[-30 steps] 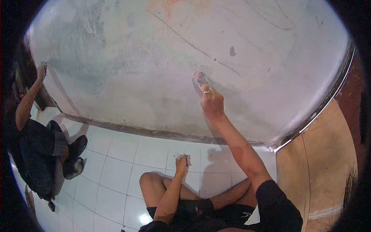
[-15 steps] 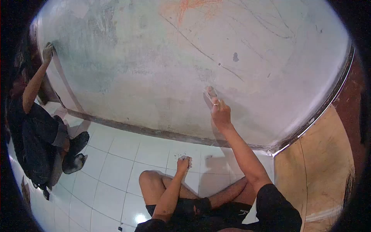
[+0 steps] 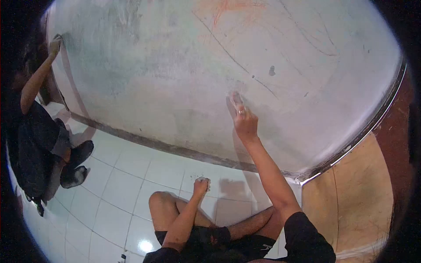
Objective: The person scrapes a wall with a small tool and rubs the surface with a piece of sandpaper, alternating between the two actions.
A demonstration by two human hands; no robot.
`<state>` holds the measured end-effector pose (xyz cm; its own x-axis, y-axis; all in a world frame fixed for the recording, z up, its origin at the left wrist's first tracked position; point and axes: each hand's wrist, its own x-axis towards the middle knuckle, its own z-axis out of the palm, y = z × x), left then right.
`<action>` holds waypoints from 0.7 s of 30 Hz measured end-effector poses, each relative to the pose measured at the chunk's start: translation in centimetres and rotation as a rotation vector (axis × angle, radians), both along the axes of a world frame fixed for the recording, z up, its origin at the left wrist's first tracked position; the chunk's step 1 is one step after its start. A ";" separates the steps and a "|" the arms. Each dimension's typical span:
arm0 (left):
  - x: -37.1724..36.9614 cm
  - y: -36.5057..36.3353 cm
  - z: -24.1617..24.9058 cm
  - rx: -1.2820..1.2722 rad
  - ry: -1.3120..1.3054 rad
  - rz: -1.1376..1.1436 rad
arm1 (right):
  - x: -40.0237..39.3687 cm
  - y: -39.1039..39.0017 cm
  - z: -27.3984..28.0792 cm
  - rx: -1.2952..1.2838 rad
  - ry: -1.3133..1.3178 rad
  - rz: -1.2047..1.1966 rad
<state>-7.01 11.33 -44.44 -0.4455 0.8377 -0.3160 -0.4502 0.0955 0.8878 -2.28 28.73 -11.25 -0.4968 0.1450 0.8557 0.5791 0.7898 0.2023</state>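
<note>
My right hand (image 3: 245, 122) is raised against the scuffed, pale wall (image 3: 184, 101), a ring on one finger. Its fingers are closed around something small and pale, pressed to the plaster; what it is I cannot make out. Below it, my left hand (image 3: 201, 186) is curled closed just above the white tiled floor (image 3: 164, 168). Whether anything is inside that fist is hidden. Dark crumbs (image 3: 196, 176) lie on the tiles beside it. Above my right hand, the wall bears a long dark scratch (image 3: 221, 46) and a grey chipped spot (image 3: 272, 70).
At far left, another person (image 3: 37, 136) in dark clothes squats close to the wall, one hand (image 3: 55, 45) touching it. A dark strip (image 3: 175, 150) runs along the wall's foot. On the right stands a tan panel (image 3: 359, 193). My crossed legs (image 3: 164, 210) are on the floor.
My right hand has slid a little up and to the left along the wall. My left hand stays by the crumbs. The whole view has shifted slightly.
</note>
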 end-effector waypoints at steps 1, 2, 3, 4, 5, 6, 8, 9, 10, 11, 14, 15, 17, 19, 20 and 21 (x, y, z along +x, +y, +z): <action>0.4 -0.4 0.6 -0.022 -0.042 0.002 | -0.3 -0.5 0.9 0.005 -0.013 -0.006; 0.6 -0.5 1.4 -0.031 -0.006 -0.014 | -0.8 -0.9 2.1 0.013 -0.019 -0.010; 0.9 -0.6 1.3 -0.042 0.034 -0.032 | -1.1 -1.1 2.4 0.019 -0.021 -0.015; 1.1 -0.8 1.2 -0.053 0.076 -0.053 | -0.6 -1.2 1.5 -0.011 -0.020 -0.003; 1.0 -0.8 1.3 -0.035 0.120 -0.086 | 0.5 -1.2 0.1 -0.037 -0.018 0.010; 0.6 -0.8 1.7 -0.053 0.163 -0.068 | 0.8 -1.4 -0.4 -0.059 -0.013 0.023; 0.3 -0.4 2.3 -0.086 0.242 -0.031 | 0.6 -0.7 -1.1 -0.044 0.001 0.030; 0.2 -0.1 1.9 -0.054 0.179 -0.019 | 0.7 -0.5 -1.2 -0.041 0.001 0.033; -0.1 0.2 1.3 -0.023 0.114 -0.007 | 0.3 -0.9 -0.3 -0.017 -0.007 0.004; -0.1 0.4 0.6 0.003 0.048 0.006 | -0.7 -1.1 0.7 0.004 -0.016 -0.025; 1.0 -0.1 0.5 -0.031 0.028 0.037 | -1.3 -1.3 1.6 -0.036 -0.030 -0.017; 1.2 -0.4 0.7 -0.036 0.022 0.035 | -0.4 -1.1 0.5 -0.061 -0.032 -0.019; 0.9 -0.3 1.2 -0.030 0.021 0.033 | 0.6 -1.0 -0.8 -0.073 -0.028 -0.022; 0.0 0.8 0.0 -0.015 0.013 0.072 | 1.3 -1.2 -1.0 -0.060 -0.042 -0.027; 0.0 1.1 -0.9 -0.011 0.001 0.091 | 0.9 -1.0 -0.6 -0.064 -0.041 -0.028; -0.2 0.6 0.4 0.018 0.011 0.095 | -0.4 -1.8 0.9 -0.076 -0.045 -0.028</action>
